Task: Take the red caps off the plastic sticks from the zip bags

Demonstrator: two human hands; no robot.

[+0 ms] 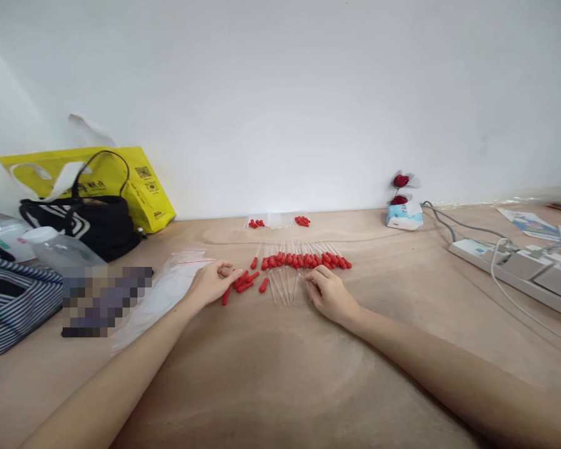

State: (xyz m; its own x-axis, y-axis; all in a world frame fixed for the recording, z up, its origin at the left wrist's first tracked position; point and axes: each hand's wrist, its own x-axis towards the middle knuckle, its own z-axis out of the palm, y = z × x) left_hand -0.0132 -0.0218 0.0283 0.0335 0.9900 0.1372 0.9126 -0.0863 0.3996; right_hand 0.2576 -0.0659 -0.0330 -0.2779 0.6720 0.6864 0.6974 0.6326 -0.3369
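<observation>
A row of clear thin droppers with red rubber bulbs lies on the wooden table. Several loose red bulbs lie to the left of the row. My left hand rests beside these loose bulbs with fingers curled, thumb and forefinger pinched near one; what it holds I cannot make out. My right hand lies on the clear stems just below the row, fingers bent and pressed down onto them.
A clear zip bag lies left of my left hand. Small bags with red bulbs sit near the wall. Black bag, yellow bag, striped pouch at left. Power strip and cables at right; tissue pack.
</observation>
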